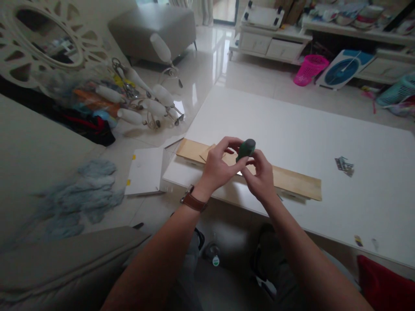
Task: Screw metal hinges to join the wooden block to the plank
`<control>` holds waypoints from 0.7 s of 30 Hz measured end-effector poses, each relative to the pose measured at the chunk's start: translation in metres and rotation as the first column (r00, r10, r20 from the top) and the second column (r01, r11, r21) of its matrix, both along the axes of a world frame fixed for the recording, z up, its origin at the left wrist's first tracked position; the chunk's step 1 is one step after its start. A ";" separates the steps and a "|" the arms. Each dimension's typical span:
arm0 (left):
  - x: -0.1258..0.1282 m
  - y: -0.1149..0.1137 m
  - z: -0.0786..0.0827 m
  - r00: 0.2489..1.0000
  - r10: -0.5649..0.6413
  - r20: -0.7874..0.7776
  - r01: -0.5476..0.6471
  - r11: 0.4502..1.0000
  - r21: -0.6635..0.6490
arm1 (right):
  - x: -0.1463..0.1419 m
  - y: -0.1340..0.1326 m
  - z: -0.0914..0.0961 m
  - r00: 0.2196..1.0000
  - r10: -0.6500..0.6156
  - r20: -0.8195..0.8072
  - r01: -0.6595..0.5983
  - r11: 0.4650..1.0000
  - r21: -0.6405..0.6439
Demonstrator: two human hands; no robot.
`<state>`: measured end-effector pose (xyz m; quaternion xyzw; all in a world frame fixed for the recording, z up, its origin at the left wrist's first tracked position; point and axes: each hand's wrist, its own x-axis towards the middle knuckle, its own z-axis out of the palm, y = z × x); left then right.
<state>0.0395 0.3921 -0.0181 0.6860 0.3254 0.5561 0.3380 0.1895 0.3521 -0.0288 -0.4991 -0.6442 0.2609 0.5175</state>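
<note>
A screwdriver [247, 148] with a dark green handle stands nearly upright between my hands, its handle end toward me. My left hand [218, 166] has its fingers curled round the handle from the left. From the other side, my right hand [262, 176] closes in with thumb and fingertips low on the handle. The shaft and tip are hidden behind my fingers. Below them, a long light-wood board [300, 182] lies along the near edge of a large white panel [292, 129]. A small pile of metal hardware [344, 166] rests on the panel to the right.
A smaller white board [145, 170] lies on the floor at left, near grey-blue fluffy material [87, 194]. Beyond it are a chandelier with white shades [155, 107] and a grey ottoman [155, 28]. A pink basket [311, 69] and a blue fan [343, 69] stand at the back right.
</note>
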 end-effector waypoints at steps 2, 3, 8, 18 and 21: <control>-0.001 0.001 0.000 1.000 -0.010 -0.020 0.010 1.000 -0.005 | 0.001 -0.001 0.002 1.000 0.019 -0.013 -0.019 1.000 -0.001; -0.002 0.002 0.000 0.999 -0.017 -0.028 0.017 1.000 -0.002 | 0.002 -0.001 0.002 1.000 0.026 -0.018 -0.026 1.000 -0.003; -0.004 0.002 0.005 0.997 -0.036 -0.064 0.038 0.999 0.030 | 0.002 0.001 -0.004 1.000 -0.002 -0.017 0.002 1.000 0.000; 0.003 0.000 0.001 0.999 -0.048 -0.005 0.048 0.998 -0.036 | 0.002 0.001 -0.004 1.000 -0.002 -0.026 0.001 1.000 -0.016; 0.000 0.001 -0.001 0.998 -0.055 0.003 0.055 0.997 -0.057 | 0.002 0.000 -0.001 0.999 0.017 -0.034 -0.017 1.000 -0.010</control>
